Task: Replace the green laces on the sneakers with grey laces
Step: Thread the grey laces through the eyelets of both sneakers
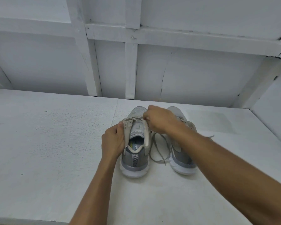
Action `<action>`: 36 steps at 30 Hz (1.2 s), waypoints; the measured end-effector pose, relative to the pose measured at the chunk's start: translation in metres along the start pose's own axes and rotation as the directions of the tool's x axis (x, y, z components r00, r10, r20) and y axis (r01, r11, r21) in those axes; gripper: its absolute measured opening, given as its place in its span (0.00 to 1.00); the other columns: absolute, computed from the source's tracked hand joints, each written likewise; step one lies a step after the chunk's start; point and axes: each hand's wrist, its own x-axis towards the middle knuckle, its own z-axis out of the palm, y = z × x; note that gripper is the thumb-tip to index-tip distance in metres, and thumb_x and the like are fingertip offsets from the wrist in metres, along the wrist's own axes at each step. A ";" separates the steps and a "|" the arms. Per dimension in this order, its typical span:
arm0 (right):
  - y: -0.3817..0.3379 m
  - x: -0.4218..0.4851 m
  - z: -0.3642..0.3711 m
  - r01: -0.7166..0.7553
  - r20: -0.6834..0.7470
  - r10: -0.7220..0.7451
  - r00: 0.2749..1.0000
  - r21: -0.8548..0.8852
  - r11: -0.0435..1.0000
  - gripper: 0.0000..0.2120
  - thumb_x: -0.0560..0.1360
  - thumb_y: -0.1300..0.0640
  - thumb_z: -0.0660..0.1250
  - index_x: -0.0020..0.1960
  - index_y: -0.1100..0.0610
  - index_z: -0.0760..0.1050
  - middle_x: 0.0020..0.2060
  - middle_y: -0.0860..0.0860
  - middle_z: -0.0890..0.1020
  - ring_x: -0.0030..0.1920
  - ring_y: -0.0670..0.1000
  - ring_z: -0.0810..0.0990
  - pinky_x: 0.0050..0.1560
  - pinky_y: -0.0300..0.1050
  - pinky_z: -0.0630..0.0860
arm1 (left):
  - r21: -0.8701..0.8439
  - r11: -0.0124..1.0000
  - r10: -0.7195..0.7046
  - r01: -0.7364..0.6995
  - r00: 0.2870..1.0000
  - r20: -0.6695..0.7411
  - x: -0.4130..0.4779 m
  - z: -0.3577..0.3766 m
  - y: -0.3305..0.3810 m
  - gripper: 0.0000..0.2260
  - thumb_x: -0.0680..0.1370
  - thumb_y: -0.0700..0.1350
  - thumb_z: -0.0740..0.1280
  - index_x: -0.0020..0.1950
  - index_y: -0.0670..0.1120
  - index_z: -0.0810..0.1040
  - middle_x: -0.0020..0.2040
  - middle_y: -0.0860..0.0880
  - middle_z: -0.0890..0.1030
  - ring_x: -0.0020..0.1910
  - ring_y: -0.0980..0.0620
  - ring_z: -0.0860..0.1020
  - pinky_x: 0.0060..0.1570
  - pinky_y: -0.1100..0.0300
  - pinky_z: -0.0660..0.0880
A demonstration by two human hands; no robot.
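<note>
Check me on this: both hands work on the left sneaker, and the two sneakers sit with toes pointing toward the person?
Toes is wrong: the head view shows both heels facing the person. The left hand grips the left sneaker and the right hand pinches its lace.

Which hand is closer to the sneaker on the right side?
Right. The right hand pinches a lace just beside the right-side sneaker; the left hand grips the left-side sneaker on its far edge.

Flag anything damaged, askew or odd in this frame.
A thin crack runs down the white wall panel behind the sneakers. Between them a grey lace trails loose, as expected mid-lacing.
</note>
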 end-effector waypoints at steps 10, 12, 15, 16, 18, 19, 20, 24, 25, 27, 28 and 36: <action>0.035 0.019 -0.067 0.026 -0.014 0.684 0.729 1.000 -0.006 0.06 0.77 0.60 0.54 0.42 0.56 0.68 0.37 0.51 0.75 0.28 0.48 0.67 0.26 0.39 0.61 | 0.010 1.000 -0.005 0.005 1.000 -0.011 -0.001 0.001 0.001 0.24 0.83 0.55 0.55 0.29 0.45 0.62 0.27 0.47 0.69 0.30 0.49 0.67 0.34 0.54 0.61; 0.035 0.016 -0.060 -0.041 -0.143 0.655 0.742 0.965 0.257 0.04 0.76 0.59 0.59 0.43 0.54 0.70 0.36 0.50 0.74 0.30 0.49 0.70 0.27 0.41 0.67 | 0.006 1.000 -0.006 0.006 1.000 -0.015 -0.001 0.001 0.001 0.24 0.83 0.54 0.55 0.29 0.45 0.62 0.27 0.47 0.69 0.30 0.49 0.67 0.34 0.54 0.61; 0.017 0.004 -0.017 -0.115 -0.070 0.136 0.988 0.252 0.961 0.13 0.78 0.51 0.64 0.61 0.48 0.75 0.52 0.51 0.80 0.48 0.55 0.79 0.48 0.49 0.76 | 0.005 1.000 -0.001 0.002 1.000 -0.022 -0.001 0.002 0.000 0.24 0.83 0.54 0.55 0.29 0.45 0.62 0.27 0.47 0.69 0.30 0.49 0.67 0.34 0.54 0.61; 0.010 0.000 -0.006 -0.082 0.033 0.079 0.996 0.078 0.994 0.14 0.78 0.50 0.62 0.64 0.47 0.75 0.56 0.52 0.80 0.53 0.57 0.79 0.50 0.49 0.74 | 0.013 1.000 -0.003 0.003 1.000 -0.022 -0.001 0.002 0.000 0.24 0.83 0.54 0.54 0.29 0.45 0.63 0.27 0.48 0.69 0.30 0.49 0.67 0.34 0.54 0.61; 0.002 -0.003 0.000 -0.092 0.012 0.092 0.996 -0.023 0.995 0.12 0.79 0.52 0.61 0.60 0.48 0.77 0.54 0.54 0.80 0.52 0.58 0.79 0.45 0.46 0.70 | 0.022 1.000 -0.005 0.006 1.000 -0.022 -0.001 0.003 0.001 0.24 0.83 0.54 0.54 0.29 0.45 0.63 0.27 0.48 0.70 0.30 0.49 0.67 0.34 0.54 0.61; 0.000 -0.004 -0.002 -0.117 -0.016 0.117 0.993 -0.011 0.993 0.10 0.78 0.53 0.61 0.56 0.50 0.78 0.52 0.54 0.80 0.49 0.58 0.79 0.42 0.46 0.68 | 0.027 1.000 -0.005 0.005 1.000 -0.020 -0.002 0.002 0.001 0.24 0.83 0.54 0.54 0.29 0.45 0.63 0.27 0.48 0.69 0.30 0.49 0.67 0.34 0.54 0.61; 0.000 -0.004 -0.005 -0.135 -0.035 0.135 0.990 -0.005 0.991 0.09 0.77 0.55 0.61 0.53 0.51 0.79 0.50 0.54 0.80 0.46 0.58 0.78 0.41 0.45 0.67 | 0.032 0.999 0.001 0.000 1.000 -0.016 -0.002 0.001 0.002 0.23 0.83 0.53 0.54 0.30 0.45 0.63 0.27 0.48 0.69 0.31 0.49 0.67 0.33 0.54 0.61; 0.008 -0.006 -0.022 -0.225 0.026 0.224 0.974 0.061 0.972 0.07 0.73 0.58 0.62 0.46 0.53 0.77 0.43 0.51 0.82 0.42 0.55 0.78 0.36 0.43 0.66 | 0.122 0.992 0.023 -0.031 0.998 0.064 0.007 -0.004 0.018 0.13 0.82 0.49 0.57 0.51 0.47 0.80 0.47 0.50 0.81 0.45 0.51 0.74 0.41 0.58 0.67; 0.010 -0.008 -0.027 -0.239 0.084 0.232 0.969 0.093 0.966 0.06 0.73 0.57 0.62 0.46 0.53 0.78 0.40 0.50 0.83 0.42 0.53 0.80 0.35 0.43 0.67 | 0.168 0.984 0.040 -0.055 0.995 0.095 0.013 -0.005 0.025 0.12 0.81 0.49 0.59 0.58 0.47 0.79 0.55 0.50 0.81 0.51 0.51 0.75 0.47 0.59 0.68; 0.010 -0.015 -0.039 -0.257 0.180 0.225 0.958 0.185 0.948 0.05 0.75 0.54 0.65 0.47 0.53 0.79 0.35 0.48 0.82 0.43 0.51 0.82 0.37 0.42 0.71 | 0.276 0.940 0.145 -0.201 0.967 0.207 0.031 0.001 0.044 0.14 0.78 0.48 0.63 0.63 0.49 0.78 0.62 0.50 0.79 0.58 0.50 0.76 0.56 0.58 0.71; 0.010 -0.019 -0.044 -0.262 0.206 0.217 0.954 0.225 0.938 0.05 0.75 0.54 0.66 0.49 0.53 0.79 0.34 0.47 0.80 0.45 0.51 0.82 0.39 0.42 0.73 | 0.327 0.900 0.194 -0.287 0.938 0.288 0.041 0.008 0.055 0.14 0.78 0.47 0.63 0.63 0.50 0.79 0.64 0.50 0.78 0.61 0.48 0.76 0.60 0.56 0.71; -0.002 -0.040 -0.061 -0.214 0.356 0.105 0.928 0.284 0.935 0.06 0.74 0.55 0.67 0.46 0.47 0.82 0.48 0.47 0.84 0.50 0.51 0.82 0.50 0.45 0.79 | 0.645 0.447 -0.149 -0.620 0.659 0.737 0.091 0.060 0.092 0.18 0.71 0.57 0.63 0.56 0.50 0.79 0.55 0.49 0.80 0.55 0.45 0.74 0.57 0.51 0.73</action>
